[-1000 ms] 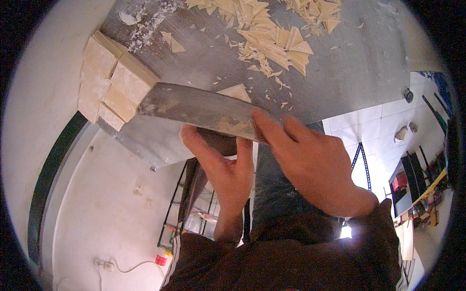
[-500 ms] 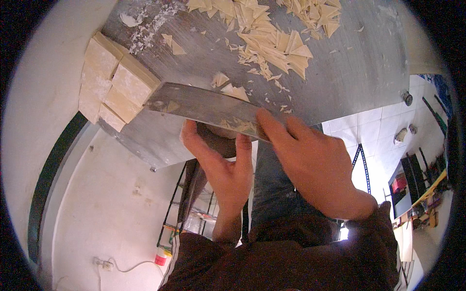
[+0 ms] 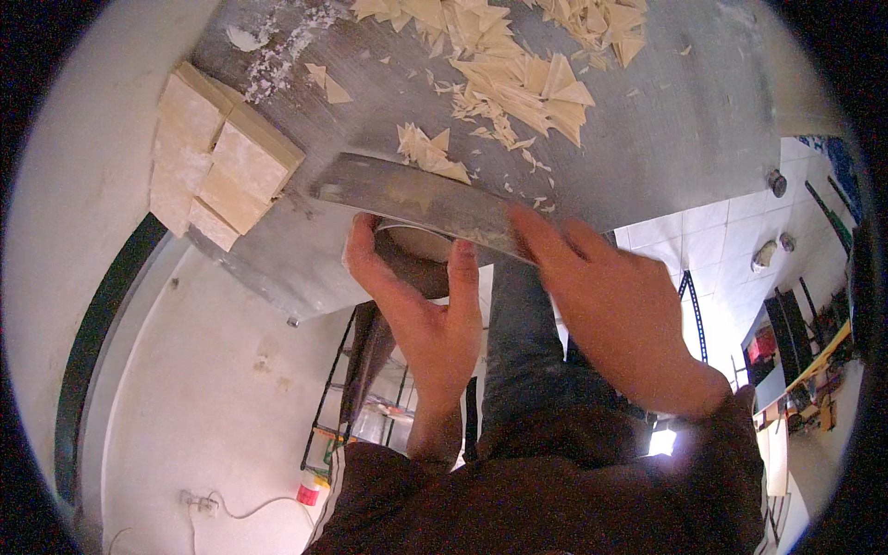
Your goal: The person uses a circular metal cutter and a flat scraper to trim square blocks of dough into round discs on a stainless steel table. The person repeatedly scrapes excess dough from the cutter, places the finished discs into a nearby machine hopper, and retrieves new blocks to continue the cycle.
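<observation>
My left hand [image 3: 421, 328] grips a short, round metal ring [image 3: 421, 264] from the near side, thumb and fingers on opposite sides. A pale surface shows inside the ring's rim; its lower part is hidden. My right hand [image 3: 615, 319], fingers wrapped round one end, holds a long, wide knife [image 3: 398, 190] with a flour-smeared blade. The blade slants across just beyond the ring, its tip toward the left. Thin pointed dough scraps [image 3: 430, 153] lie against the blade's far side.
Floury stacked dough sheets [image 3: 236, 166] sit at the left edge of the grey metal table [image 3: 666, 139]. Heaps of dough trimmings [image 3: 527, 83] lie farther back, with loose flour [image 3: 287, 55] at the far left. A white wall [image 3: 213, 388] rises beside the table.
My right hand and the knife have shifted slightly right, uncovering more of the ring. The scraps beyond the blade have grown into a larger clump. My left hand stays in place.
</observation>
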The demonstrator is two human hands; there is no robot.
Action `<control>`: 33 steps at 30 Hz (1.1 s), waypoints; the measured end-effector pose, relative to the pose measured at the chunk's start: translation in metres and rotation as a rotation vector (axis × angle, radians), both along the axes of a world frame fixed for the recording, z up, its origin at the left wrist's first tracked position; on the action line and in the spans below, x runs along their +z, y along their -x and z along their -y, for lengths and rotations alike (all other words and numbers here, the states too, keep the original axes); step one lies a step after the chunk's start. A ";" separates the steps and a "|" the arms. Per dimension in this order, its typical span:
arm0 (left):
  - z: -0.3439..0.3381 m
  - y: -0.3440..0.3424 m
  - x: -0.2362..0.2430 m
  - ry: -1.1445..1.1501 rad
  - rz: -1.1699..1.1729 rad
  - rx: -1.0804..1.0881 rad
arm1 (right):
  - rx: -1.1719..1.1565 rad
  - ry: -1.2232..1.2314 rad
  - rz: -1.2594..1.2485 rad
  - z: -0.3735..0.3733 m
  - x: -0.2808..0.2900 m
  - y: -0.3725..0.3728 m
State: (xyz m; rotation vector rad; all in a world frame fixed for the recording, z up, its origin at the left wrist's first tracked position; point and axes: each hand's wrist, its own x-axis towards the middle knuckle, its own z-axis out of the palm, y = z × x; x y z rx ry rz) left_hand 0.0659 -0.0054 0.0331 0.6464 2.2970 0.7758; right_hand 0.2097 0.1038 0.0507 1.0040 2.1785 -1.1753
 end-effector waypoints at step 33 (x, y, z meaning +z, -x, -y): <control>0.011 -0.006 0.002 0.053 0.051 0.155 | 0.270 -0.236 -0.207 -0.034 -0.002 0.014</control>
